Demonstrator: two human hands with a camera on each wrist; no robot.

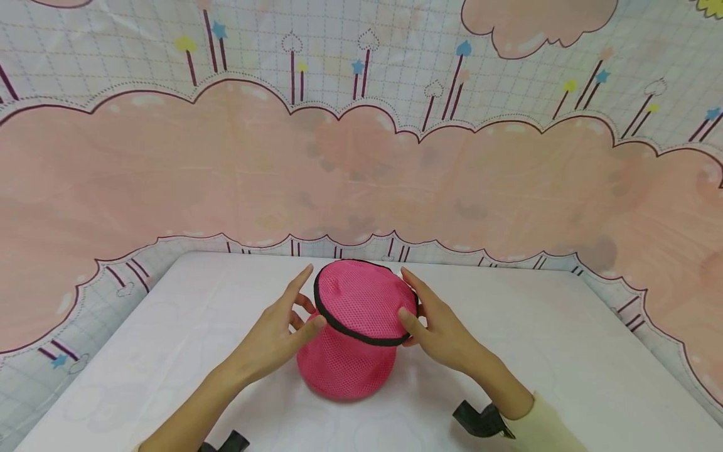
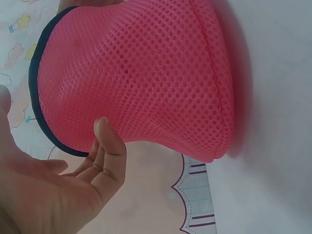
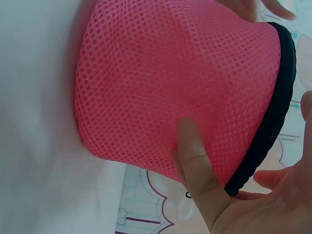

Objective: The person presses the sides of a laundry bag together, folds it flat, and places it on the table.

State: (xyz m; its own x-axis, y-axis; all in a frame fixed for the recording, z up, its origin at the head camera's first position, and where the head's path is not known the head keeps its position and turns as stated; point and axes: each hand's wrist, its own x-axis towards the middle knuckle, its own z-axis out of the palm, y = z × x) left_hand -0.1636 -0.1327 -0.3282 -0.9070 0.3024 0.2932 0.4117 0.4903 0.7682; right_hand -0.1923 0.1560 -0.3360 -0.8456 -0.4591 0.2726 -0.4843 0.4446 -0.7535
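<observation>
Nearest, at four o'clock from the bag [image 1: 356,320], a black strap [image 1: 477,419] sits by the pale sleeve [image 1: 548,427] on the right arm; a second strap [image 1: 230,442] shows at eight o'clock, cut off by the lower edge of the head view. The left hand [image 1: 282,331] is at the bag's nine o'clock with its thumb and fingers spread; the index points between one and two o'clock, other fingers bend against the mesh side, and the left wrist view shows the thumb apart from the bag. The right hand [image 1: 443,323] is at three o'clock, also spread, one finger laid straight along the mesh side and the thumb over the top [image 1: 364,295]; whether that thumb touches, I cannot tell. Between the hands the bag stands on the table [image 1: 147,351], pink mesh with a black rim [image 1: 375,341], its base on the white surface and its top tipped toward six o'clock, facing the person. Past the table rises the backdrop [image 1: 361,176], a broad peach cloud band under a pale grid with small stars; a smaller cloud [image 1: 539,25] is between one and two o'clock in the head view.
</observation>
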